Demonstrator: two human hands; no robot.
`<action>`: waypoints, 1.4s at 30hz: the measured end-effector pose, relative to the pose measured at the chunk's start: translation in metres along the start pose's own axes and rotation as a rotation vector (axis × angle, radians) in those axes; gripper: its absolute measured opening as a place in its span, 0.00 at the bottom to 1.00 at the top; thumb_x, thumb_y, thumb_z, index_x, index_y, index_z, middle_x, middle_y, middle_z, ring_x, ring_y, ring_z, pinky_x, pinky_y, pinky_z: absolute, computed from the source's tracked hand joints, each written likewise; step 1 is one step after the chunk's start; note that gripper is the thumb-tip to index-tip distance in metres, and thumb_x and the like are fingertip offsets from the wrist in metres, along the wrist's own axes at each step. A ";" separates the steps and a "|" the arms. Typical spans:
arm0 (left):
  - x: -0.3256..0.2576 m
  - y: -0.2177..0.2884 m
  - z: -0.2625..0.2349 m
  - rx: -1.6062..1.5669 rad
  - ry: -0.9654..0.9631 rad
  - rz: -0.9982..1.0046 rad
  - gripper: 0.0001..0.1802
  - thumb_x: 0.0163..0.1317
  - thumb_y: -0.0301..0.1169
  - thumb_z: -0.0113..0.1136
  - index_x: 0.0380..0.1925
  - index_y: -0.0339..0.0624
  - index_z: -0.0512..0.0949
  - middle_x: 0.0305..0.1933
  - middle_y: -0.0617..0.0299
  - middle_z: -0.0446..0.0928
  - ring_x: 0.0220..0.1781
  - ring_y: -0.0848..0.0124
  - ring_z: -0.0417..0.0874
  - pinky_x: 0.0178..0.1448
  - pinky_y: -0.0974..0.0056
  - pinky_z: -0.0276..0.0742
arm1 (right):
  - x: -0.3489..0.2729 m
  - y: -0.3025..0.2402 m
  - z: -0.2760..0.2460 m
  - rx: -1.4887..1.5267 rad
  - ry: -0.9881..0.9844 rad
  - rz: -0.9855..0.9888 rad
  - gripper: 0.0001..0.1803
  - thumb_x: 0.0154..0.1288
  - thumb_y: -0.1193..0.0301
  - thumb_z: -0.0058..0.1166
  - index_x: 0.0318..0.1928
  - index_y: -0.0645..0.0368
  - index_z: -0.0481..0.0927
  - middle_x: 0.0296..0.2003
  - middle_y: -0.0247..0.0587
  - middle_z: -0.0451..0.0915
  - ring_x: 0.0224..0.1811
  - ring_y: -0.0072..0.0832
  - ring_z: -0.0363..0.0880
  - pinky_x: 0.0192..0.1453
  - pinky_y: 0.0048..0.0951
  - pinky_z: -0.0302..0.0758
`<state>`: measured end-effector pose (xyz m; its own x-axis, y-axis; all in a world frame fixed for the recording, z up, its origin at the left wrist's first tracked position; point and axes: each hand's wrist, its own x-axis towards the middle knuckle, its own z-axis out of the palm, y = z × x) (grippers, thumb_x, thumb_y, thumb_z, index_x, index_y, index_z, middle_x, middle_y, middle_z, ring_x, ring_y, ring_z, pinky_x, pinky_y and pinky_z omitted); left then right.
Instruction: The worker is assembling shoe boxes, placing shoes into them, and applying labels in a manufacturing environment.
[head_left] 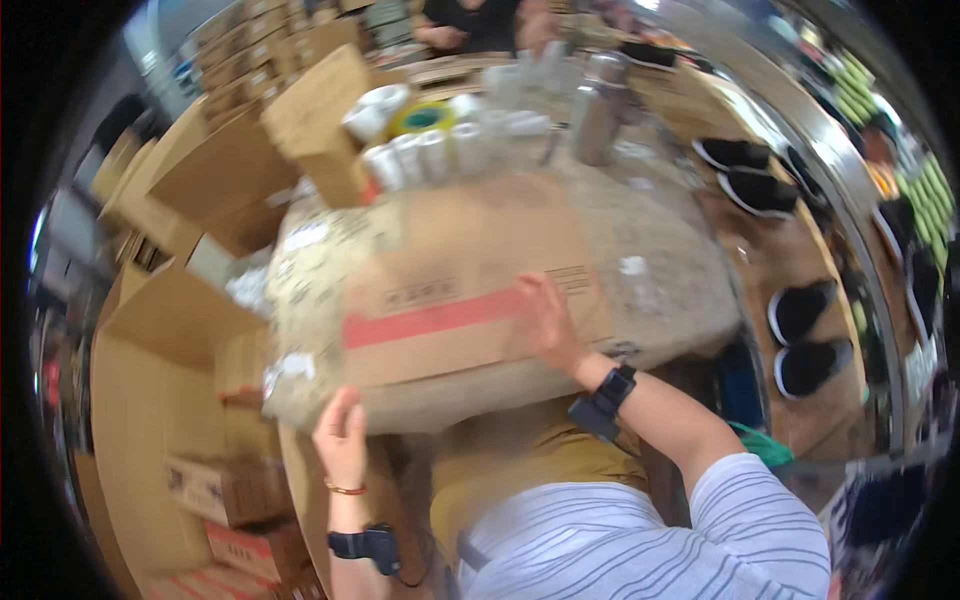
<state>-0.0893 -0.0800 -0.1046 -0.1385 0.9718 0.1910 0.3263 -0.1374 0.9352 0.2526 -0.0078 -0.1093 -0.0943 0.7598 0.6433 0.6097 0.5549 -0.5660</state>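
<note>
My left hand cups the near lower edge of the plastic-wrapped cardboard box, fingers curled on it; my right hand lies open, fingers spread flat on its red-taped face; the box rests against the counter.

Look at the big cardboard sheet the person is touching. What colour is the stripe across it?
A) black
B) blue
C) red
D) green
C: the cardboard sheet carries a red stripe running across it, ending right beside the right hand that lies flat on it, while the left hand grips its near edge.
</note>
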 end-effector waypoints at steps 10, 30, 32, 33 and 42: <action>-0.045 0.035 0.203 -0.230 -0.880 -0.028 0.21 0.54 0.19 0.57 0.50 0.35 0.75 0.46 0.55 0.79 0.48 0.68 0.79 0.55 0.65 0.72 | -0.276 -0.003 -0.141 -0.127 -0.058 1.004 0.11 0.64 0.66 0.48 0.38 0.59 0.80 0.38 0.48 0.80 0.42 0.45 0.77 0.44 0.40 0.74; -0.059 0.064 0.236 0.144 -1.163 -0.070 0.25 0.52 0.23 0.63 0.52 0.33 0.72 0.46 0.52 0.77 0.50 0.65 0.78 0.57 0.64 0.70 | -0.471 0.029 -0.112 -0.502 -0.233 1.834 0.44 0.47 0.68 0.61 0.64 0.64 0.55 0.57 0.56 0.60 0.61 0.51 0.61 0.62 0.41 0.65; -0.058 0.071 0.244 0.165 -1.170 -0.044 0.25 0.52 0.23 0.63 0.52 0.33 0.72 0.46 0.52 0.77 0.50 0.64 0.78 0.57 0.64 0.70 | -0.473 0.036 -0.108 -0.454 -0.268 1.918 0.46 0.48 0.68 0.60 0.66 0.66 0.51 0.59 0.57 0.57 0.62 0.51 0.60 0.65 0.40 0.63; -0.057 0.074 0.248 0.177 -1.185 -0.015 0.25 0.51 0.23 0.63 0.52 0.33 0.72 0.46 0.51 0.77 0.50 0.63 0.78 0.57 0.64 0.70 | -0.475 0.039 -0.105 -0.442 -0.239 1.939 0.47 0.48 0.66 0.61 0.66 0.65 0.50 0.62 0.59 0.54 0.64 0.51 0.57 0.66 0.40 0.60; -0.058 0.087 0.281 0.244 -1.323 0.053 0.27 0.50 0.22 0.61 0.54 0.34 0.71 0.48 0.52 0.77 0.53 0.63 0.76 0.59 0.63 0.68 | -0.484 0.041 -0.072 -0.689 -0.204 1.847 0.49 0.45 0.64 0.62 0.65 0.66 0.51 0.64 0.59 0.52 0.67 0.52 0.49 0.67 0.44 0.57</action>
<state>0.2101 -0.0946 -0.1182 0.8338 0.4399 -0.3337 0.4795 -0.2773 0.8326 0.3796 -0.3774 -0.4070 0.8558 0.2046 -0.4750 0.1974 -0.9781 -0.0656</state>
